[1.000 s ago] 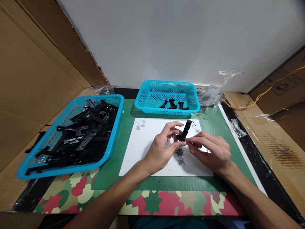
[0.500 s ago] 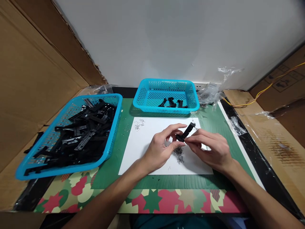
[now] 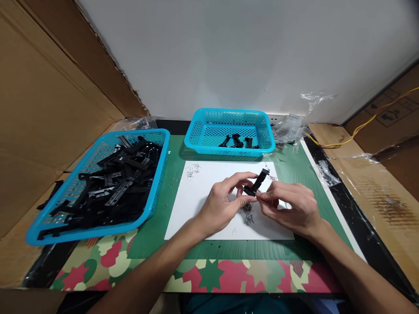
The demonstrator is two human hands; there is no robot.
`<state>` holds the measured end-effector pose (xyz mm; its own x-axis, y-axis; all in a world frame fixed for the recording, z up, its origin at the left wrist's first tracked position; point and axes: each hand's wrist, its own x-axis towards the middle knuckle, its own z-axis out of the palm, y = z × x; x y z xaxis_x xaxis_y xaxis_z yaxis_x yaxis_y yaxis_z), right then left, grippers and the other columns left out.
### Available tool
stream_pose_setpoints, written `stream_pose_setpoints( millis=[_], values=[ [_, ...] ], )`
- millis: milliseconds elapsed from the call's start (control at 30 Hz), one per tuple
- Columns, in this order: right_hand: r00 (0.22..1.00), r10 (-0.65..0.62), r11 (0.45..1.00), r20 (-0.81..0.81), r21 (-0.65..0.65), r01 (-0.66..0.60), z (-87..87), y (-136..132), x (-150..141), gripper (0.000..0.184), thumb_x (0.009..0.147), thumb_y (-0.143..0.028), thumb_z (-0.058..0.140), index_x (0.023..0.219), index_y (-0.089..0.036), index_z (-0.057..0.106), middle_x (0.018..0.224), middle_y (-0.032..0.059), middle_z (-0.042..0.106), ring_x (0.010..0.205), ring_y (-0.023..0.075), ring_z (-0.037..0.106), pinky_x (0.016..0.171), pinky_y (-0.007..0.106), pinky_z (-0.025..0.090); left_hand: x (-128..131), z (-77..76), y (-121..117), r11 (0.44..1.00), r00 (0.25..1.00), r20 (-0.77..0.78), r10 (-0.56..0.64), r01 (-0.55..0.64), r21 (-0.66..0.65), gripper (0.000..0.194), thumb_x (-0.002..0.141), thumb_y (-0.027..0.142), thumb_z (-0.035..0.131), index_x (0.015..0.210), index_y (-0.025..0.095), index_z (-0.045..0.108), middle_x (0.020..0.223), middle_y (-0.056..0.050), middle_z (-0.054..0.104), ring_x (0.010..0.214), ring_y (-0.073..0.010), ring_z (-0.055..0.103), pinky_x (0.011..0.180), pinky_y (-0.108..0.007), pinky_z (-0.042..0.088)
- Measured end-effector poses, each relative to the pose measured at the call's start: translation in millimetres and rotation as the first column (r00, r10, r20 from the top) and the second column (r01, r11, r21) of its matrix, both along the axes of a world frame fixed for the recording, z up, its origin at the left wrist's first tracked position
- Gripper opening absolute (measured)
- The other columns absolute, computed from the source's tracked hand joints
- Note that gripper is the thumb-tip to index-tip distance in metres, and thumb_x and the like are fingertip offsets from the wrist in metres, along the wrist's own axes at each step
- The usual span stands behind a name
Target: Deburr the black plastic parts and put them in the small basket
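Observation:
Between thumb and fingers, my left hand (image 3: 225, 200) grips a black plastic part (image 3: 261, 179), tilted with its long arm pointing up and to the right. My right hand (image 3: 291, 205) is closed in a pinch at the part's lower end, around a tiny shiny metal piece that looks like a small wire spring (image 3: 258, 191); the fingertips partly hide it. Beneath the hands, a pile of small wire springs (image 3: 248, 214) lies on a white sheet (image 3: 196, 209). Another scatter of springs (image 3: 192, 171) rests at the sheet's far left corner.
A blue basket (image 3: 160, 174) heaped with black plastic parts stands at left. Behind the sheet is a second blue basket (image 3: 229, 151) with several black parts. Plastic bags (image 3: 288, 128) and yellow wire (image 3: 347, 140) lie at right, beside cardboard (image 3: 376, 183). A wall rises behind.
My right fingertips have drawn slightly away from the black part, and a bit of shiny metal now shows between them. The left hand keeps its hold; the whole view has shifted slightly.

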<state>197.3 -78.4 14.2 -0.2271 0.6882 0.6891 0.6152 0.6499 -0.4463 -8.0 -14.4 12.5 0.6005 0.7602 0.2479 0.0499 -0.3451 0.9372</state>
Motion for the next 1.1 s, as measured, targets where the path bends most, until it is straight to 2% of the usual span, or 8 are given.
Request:
stream_pose_setpoints(
  millis=[100,300,433,533,667,833,1000,1100],
  values=[
    [0.999,0.022,0.999,-0.05,-0.042,-0.024,1.0,-1,-1,0.015,0.086,-0.004,0.069,0.085,-0.019,0.066,0.063,-0.004,0.058,0.051,0.0085,0.052,0.051,0.021,0.039,1,-0.1,-1,1.0,1.0,0.003,-0.012,0.012,-0.02,0.041,0.092,0.016,0.077,0.132,0.023,0.069,0.109,-0.004,0.076,0.092,-0.0155,0.066,0.084,-0.026,0.051],
    [0.992,0.083,0.986,-0.092,-0.135,-0.095,4.5,1,1,0.024,0.089,-0.005,0.068,0.074,-0.02,0.057,0.06,-0.006,0.051,0.051,0.0078,0.045,0.051,0.022,0.035,2,-3.0,-3,0.995,0.999,0.022,-0.025,0.027,-0.097,0.042,0.092,0.014,0.074,0.133,0.021,0.071,0.12,-0.007,0.076,0.105,-0.0207,0.07,0.093,-0.031,0.054],
    [0.985,0.145,0.965,-0.092,-0.208,-0.161,6.5,3,6,0.015,0.093,-0.008,0.069,0.081,-0.017,0.068,0.064,-0.0032,0.058,0.055,0.009,0.051,0.053,0.022,0.038,0,-2.7,-2,0.998,0.998,-0.043,-0.054,0.053,-0.03,0.04,0.096,0.017,0.068,0.136,0.022,0.073,0.113,-0.008,0.079,0.101,-0.023,0.069,0.096,-0.036,0.054],
    [0.991,0.113,0.965,-0.071,-0.23,-0.126,7.3,4,8,0.008,0.096,-0.011,0.071,0.096,-0.017,0.076,0.071,-0.0004,0.066,0.058,0.0093,0.056,0.054,0.022,0.041,0,-1.8,1,0.997,0.995,-0.053,-0.083,0.083,-0.007,0.038,0.103,0.024,0.061,0.14,0.022,0.071,0.112,-0.009,0.078,0.101,-0.0235,0.068,0.094,-0.037,0.052],
    [0.999,0.02,0.984,-0.031,-0.179,-0.025,5.8,5,10,0.015,0.096,-0.016,0.073,0.111,-0.018,0.078,0.072,-0.001,0.068,0.054,0.0092,0.053,0.051,0.022,0.041,1,-0.4,3,0.995,0.996,-0.029,-0.089,0.088,-0.042,0.039,0.108,0.033,0.053,0.14,0.019,0.07,0.115,-0.011,0.075,0.108,-0.0248,0.068,0.097,-0.037,0.05],
    [0.998,-0.034,0.999,0.049,-0.002,0.034,0.2,8,12,0.015,0.098,-0.012,0.068,0.105,-0.017,0.08,0.074,0.0017,0.07,0.057,0.0096,0.059,0.051,0.023,0.041,0,-0.1,3,0.99,0.993,-0.005,-0.118,0.117,-0.081,0.041,0.11,0.037,0.049,0.141,0.019,0.07,0.111,-0.011,0.073,0.107,-0.0236,0.067,0.097,-0.037,0.049],
    [1.0,-0.02,0.999,0.016,-0.033,0.02,2.8,6,10,0.02,0.097,-0.01,0.069,0.114,-0.016,0.077,0.067,-0.0017,0.063,0.052,0.0095,0.05,0.05,0.024,0.039,-1,1.9,4,0.992,0.994,0.012,-0.106,0.107,-0.069,0.038,0.107,0.034,0.057,0.139,0.02,0.071,0.107,-0.01,0.072,0.099,-0.0215,0.064,0.09,-0.034,0.049],
    [0.999,0.007,0.997,-0.034,-0.075,-0.01,7.0,4,7,0.021,0.096,-0.011,0.07,0.115,-0.018,0.076,0.065,-0.0036,0.059,0.053,0.0097,0.048,0.051,0.024,0.04,-1,4.7,4,0.993,0.996,0.041,-0.083,0.087,-0.085,0.038,0.102,0.031,0.066,0.139,0.022,0.071,0.11,-0.01,0.072,0.102,-0.0222,0.064,0.091,-0.034,0.049]
  ],
)
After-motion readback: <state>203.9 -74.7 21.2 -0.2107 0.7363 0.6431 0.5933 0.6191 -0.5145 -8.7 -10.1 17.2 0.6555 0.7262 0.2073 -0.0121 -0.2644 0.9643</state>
